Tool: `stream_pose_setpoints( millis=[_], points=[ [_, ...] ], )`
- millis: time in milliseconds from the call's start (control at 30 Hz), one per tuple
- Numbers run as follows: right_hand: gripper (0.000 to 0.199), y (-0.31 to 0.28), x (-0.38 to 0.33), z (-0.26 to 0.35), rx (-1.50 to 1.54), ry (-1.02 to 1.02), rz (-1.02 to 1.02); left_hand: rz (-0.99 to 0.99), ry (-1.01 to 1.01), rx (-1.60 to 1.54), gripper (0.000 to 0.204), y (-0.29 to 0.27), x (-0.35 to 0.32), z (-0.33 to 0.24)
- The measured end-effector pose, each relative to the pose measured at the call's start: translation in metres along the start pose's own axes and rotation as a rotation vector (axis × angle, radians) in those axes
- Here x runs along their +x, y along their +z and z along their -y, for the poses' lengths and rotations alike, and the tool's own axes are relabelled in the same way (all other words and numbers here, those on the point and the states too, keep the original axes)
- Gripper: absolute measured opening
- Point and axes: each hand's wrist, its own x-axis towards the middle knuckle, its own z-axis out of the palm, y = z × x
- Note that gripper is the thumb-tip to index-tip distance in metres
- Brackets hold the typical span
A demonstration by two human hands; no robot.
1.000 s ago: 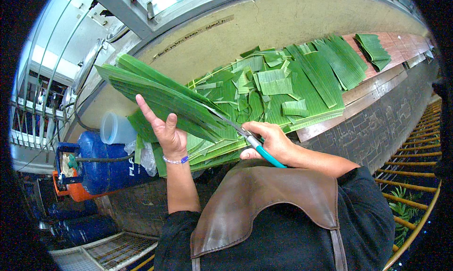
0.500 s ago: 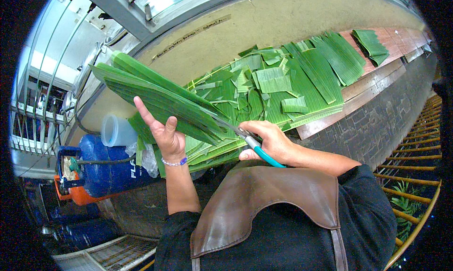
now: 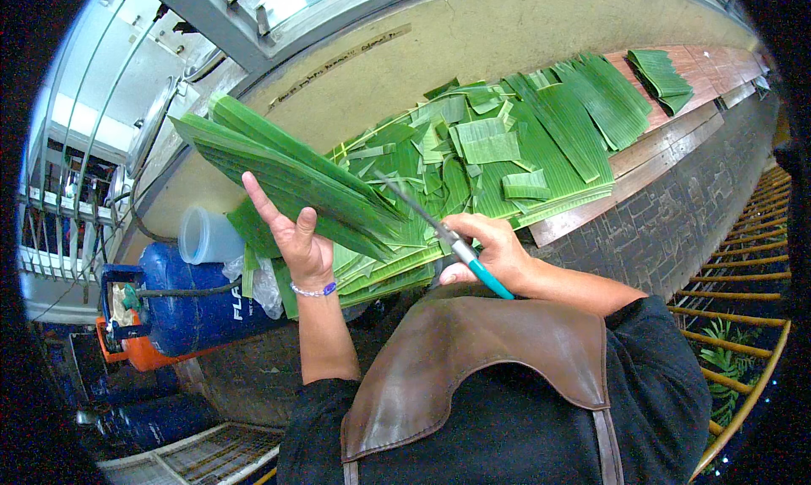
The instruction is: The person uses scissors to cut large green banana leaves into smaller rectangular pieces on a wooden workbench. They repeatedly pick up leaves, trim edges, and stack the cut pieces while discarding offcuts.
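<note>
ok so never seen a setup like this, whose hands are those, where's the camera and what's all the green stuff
No machine here, just a person working bare-handed. The view comes from a fisheye camera worn on their head, looking down, so straight edges bend near the rim. The left hand holds up a bundle of banana leaves; part of its grip is hidden. The right hand holds scissors with teal handles. Beyond, large leaf sheets and smaller leaf pieces lie on a long reddish-brown surface.
</note>
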Motion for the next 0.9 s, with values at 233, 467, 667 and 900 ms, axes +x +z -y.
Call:
stream_pose_setpoints(
  millis=[233,467,667,900],
  points=[
    [0.061,-0.005,0.012,-0.028,-0.045,0.308,-0.058,-0.019,-0.033,-0.009,0.102,-0.006,0.002,-0.002],
    [0.067,0.018,0.044,-0.15,-0.614,0.718,0.069,0.068,-0.214,-0.107,0.11,-0.034,-0.002,-0.001],
    [0.047,0.048,0.047,-0.221,-1.039,0.663,0.13,0.347,-0.627,-0.996,0.067,-0.079,-0.006,0.02],
    [0.068,0.027,0.07,-0.203,-0.945,0.847,0.613,0.431,-0.884,-1.592,0.05,-0.101,-0.018,0.06]
  ],
)
